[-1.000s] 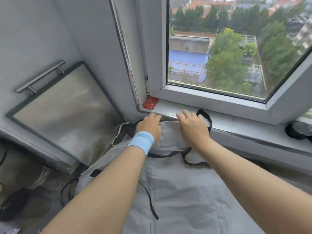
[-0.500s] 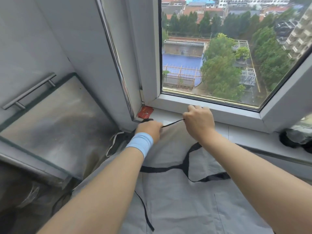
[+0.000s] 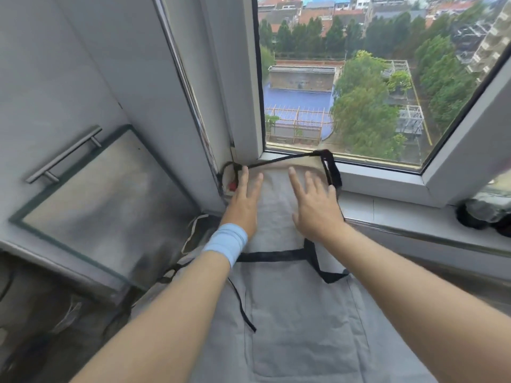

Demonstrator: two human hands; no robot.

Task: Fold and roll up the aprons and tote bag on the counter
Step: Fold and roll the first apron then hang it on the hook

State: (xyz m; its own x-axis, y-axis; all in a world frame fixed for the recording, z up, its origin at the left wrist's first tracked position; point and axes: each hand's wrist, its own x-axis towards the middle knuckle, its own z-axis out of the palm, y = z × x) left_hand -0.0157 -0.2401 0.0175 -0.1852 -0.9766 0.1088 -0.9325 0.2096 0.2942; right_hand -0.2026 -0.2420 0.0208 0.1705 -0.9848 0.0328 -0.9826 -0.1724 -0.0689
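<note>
Flat, fingers spread, holding nothing: my left hand (image 3: 244, 201) and right hand (image 3: 315, 205), having released the neck strap (image 3: 330, 167), now press the grey apron (image 3: 290, 313) smooth, so folding looks ready to begin.

text: none legible | labels: none | numbers: none | signs: none

The apron (image 3: 290, 313) lies flat on the counter, its upper end reaching onto the window sill (image 3: 387, 205) behind it. The left hand (image 3: 243, 200) and right hand (image 3: 315, 205) rest side by side on that upper end, the left nearer the window-frame corner. The neck strap (image 3: 329, 167) runs along the apron's far edge, against the frame. A tie strap (image 3: 273, 255) crosses the apron in front of the hands. A panel (image 3: 96, 194) stands left of the apron, a bar handle (image 3: 66, 153) just beyond its far edge.
</note>
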